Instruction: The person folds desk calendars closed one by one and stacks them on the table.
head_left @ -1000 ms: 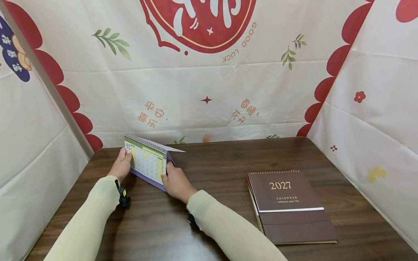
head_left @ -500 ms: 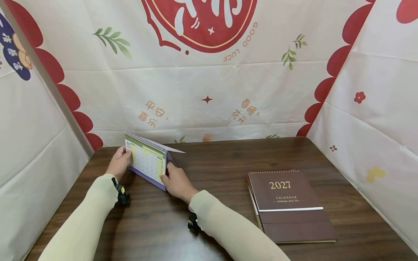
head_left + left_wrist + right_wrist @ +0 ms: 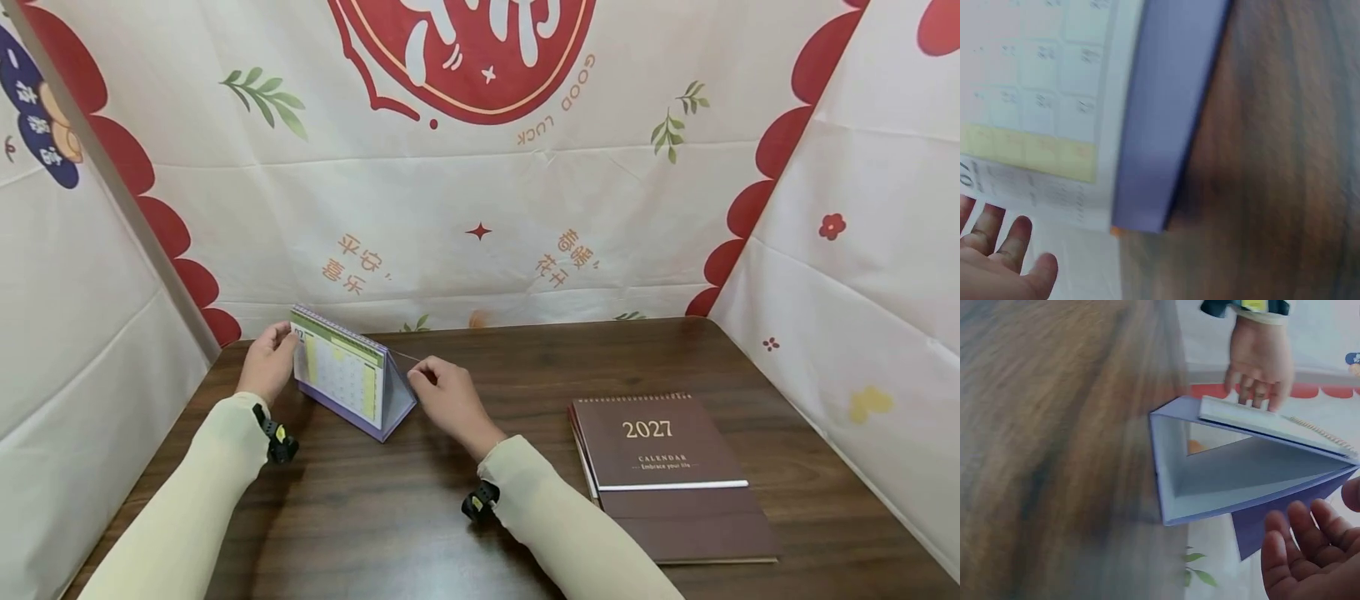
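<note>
A desk calendar (image 3: pixel 341 372) with a green and yellow month page, a purple base and a spiral top stands tented at the table's left. My left hand (image 3: pixel 267 360) is at its left edge, fingers nearly straight, fingertips right at the page in the left wrist view. Beyond the calendar's right end is my right hand (image 3: pixel 453 402), its fingers loosely bent. The right wrist view shows the calendar's hollow triangular side (image 3: pixel 1241 469) and a purple sheet (image 3: pixel 1266 528) sticking out behind it. My right fingers (image 3: pixel 1310 531) overlap that sheet there, not curled round anything.
A brown 2027 calendar (image 3: pixel 667 467) lies flat on the right of the dark wooden table (image 3: pixel 525 367). Printed white cloth (image 3: pixel 480 192) closes off the back and both sides. Each wrist wears a black camera strap.
My right hand has let go of the calendar's right side and moved right, clear of it. My left hand has eased slightly left off the page. The white page behind now shows as a thin line.
</note>
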Motion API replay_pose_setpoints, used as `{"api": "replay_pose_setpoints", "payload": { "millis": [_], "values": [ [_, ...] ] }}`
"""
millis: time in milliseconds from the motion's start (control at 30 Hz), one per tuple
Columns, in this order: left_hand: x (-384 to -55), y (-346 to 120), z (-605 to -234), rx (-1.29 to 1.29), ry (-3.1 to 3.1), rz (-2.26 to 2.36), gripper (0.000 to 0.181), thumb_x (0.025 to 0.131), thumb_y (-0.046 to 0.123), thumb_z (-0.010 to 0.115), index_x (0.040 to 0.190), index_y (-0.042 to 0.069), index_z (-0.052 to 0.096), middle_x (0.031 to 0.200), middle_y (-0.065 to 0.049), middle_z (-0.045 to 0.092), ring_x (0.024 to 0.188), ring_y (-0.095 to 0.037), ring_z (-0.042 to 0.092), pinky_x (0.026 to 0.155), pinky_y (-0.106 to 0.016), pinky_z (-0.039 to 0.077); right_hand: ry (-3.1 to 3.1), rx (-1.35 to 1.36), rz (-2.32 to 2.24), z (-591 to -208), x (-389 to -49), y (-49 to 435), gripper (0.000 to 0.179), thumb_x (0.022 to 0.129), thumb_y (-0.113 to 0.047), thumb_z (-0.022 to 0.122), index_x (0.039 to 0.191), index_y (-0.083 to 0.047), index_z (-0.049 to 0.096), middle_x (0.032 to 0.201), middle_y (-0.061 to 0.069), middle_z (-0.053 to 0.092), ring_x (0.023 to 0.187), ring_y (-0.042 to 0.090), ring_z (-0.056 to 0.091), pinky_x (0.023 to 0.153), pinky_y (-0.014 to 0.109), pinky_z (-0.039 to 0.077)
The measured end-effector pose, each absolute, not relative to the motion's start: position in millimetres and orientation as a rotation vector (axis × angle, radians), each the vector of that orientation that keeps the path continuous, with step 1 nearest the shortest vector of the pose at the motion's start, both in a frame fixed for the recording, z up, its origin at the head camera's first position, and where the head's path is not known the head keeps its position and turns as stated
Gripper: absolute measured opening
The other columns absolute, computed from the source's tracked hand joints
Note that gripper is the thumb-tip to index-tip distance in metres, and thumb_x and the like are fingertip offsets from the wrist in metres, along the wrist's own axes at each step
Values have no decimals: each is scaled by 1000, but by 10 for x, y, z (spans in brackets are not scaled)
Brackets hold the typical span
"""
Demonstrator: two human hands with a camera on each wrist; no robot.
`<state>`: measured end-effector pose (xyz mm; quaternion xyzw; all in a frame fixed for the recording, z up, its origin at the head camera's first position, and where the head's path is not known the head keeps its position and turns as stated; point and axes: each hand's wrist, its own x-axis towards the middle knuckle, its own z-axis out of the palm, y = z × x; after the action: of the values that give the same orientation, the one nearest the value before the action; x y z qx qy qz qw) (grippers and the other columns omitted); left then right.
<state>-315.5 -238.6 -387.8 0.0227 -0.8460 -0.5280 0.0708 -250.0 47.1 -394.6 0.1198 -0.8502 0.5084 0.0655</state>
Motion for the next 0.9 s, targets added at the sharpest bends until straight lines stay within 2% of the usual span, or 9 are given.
{"api": "replay_pose_setpoints", "payload": {
  "millis": [100,167,300,400,567,733,800,900],
  "values": [
    [-3163,-2351,-3821,61,-2542,-1632,63,107,39,34,155,0,25,156,-24,30,143,-37,28,113,-55,25,-2595,317,1585,-3997,-2515,461,27,102,-36,53,106,-18,73,94,-7,68,86,12,60,79,34,49],
    [-3176,-2331,-3808,69,-2527,-1662,63,106,38,36,155,0,26,154,-24,32,142,-37,29,113,-54,25,-2614,289,1644,-4025,-2519,429,34,103,-43,51,113,-18,73,108,-7,69,101,13,61,89,37,48],
    [-3189,-2322,-3825,96,-2498,-1693,61,106,35,38,155,0,26,153,-25,35,141,-37,30,113,-55,26,-2627,233,1788,-4044,-2529,333,51,102,-54,43,130,-18,66,134,-2,61,128,19,51,106,43,40],
    [-3180,-2318,-3836,102,-2493,-1698,62,106,34,38,156,0,22,153,-26,33,141,-38,30,112,-55,26,-2613,191,1870,-4031,-2551,254,63,101,-61,38,141,-16,57,143,0,54,136,20,43,111,42,34],
    [-3169,-2321,-3843,100,-2482,-1711,65,106,37,37,156,0,20,154,-27,30,142,-38,28,113,-55,25,-2612,132,1936,-3936,-2589,126,77,98,-69,31,147,-12,49,149,3,48,140,22,38,113,42,30],
    [-3169,-2324,-3860,72,-2470,-1739,69,106,43,37,157,1,17,156,-26,28,143,-39,25,114,-55,22,-2560,45,2057,-3828,-2644,25,80,96,-72,32,146,-13,50,148,5,49,139,23,39,114,42,28],
    [-3175,-2322,-3878,62,-2489,-1724,70,106,45,37,157,2,18,154,-27,30,142,-39,26,113,-56,22,-2535,-10,2107,-3796,-2672,-10,79,95,-73,35,142,-13,56,141,6,55,131,21,47,112,41,31],
    [-3177,-2322,-3888,63,-2530,-1675,71,105,47,37,157,1,18,151,-28,32,140,-40,28,112,-57,24,-2546,-76,2150,-3755,-2711,-55,77,93,-73,41,133,-11,63,122,5,65,108,18,59,103,42,41]
  ]
}}
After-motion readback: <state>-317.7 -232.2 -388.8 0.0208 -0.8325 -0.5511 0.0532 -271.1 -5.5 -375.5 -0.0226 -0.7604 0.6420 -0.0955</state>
